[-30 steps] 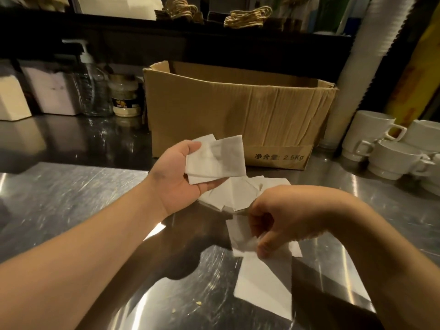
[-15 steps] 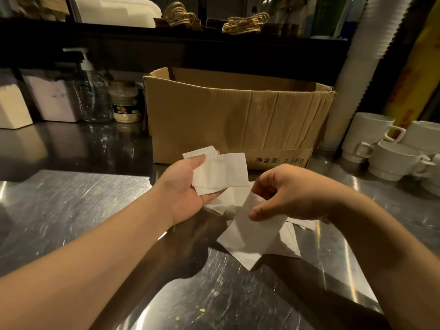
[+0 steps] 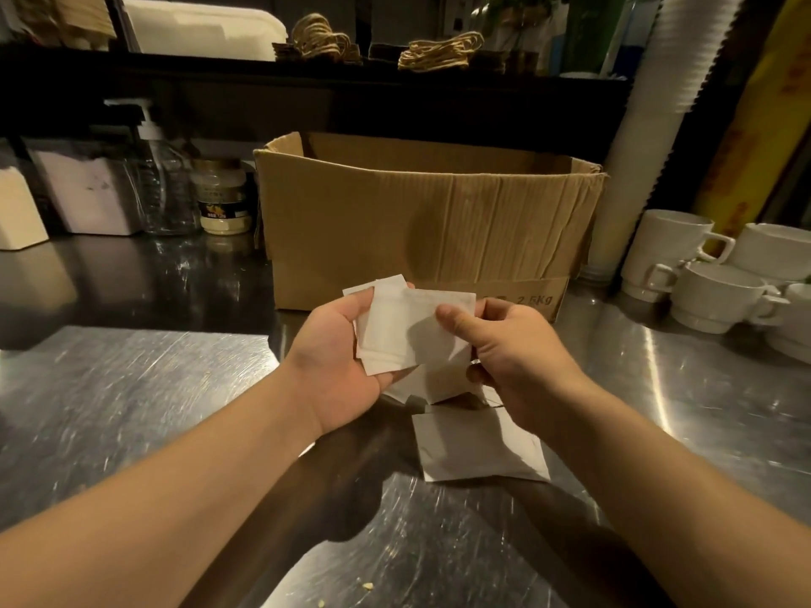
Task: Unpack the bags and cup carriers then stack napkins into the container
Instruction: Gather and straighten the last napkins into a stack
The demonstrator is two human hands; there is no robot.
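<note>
My left hand (image 3: 335, 366) cradles a small stack of white napkins (image 3: 395, 326) in its palm, in front of the cardboard box. My right hand (image 3: 513, 353) pinches the right edge of the top napkin, thumb on its face, and lays it onto that stack. More loose napkins (image 3: 478, 445) lie flat on the steel counter just below both hands. The open brown cardboard box (image 3: 430, 221) stands behind the hands; its inside is hidden from here.
A pump bottle (image 3: 164, 186), a small jar (image 3: 221, 199) and white containers (image 3: 87, 186) stand at the back left. White mugs (image 3: 711, 278) cluster at the right, beside a tall sleeve of paper cups (image 3: 649, 125). A dark shelf behind holds bundles of twine handles (image 3: 443, 50).
My right hand lifted a napkin from the counter pile and brought it up and left onto the stack in my left hand. The left hand dropped slightly.
</note>
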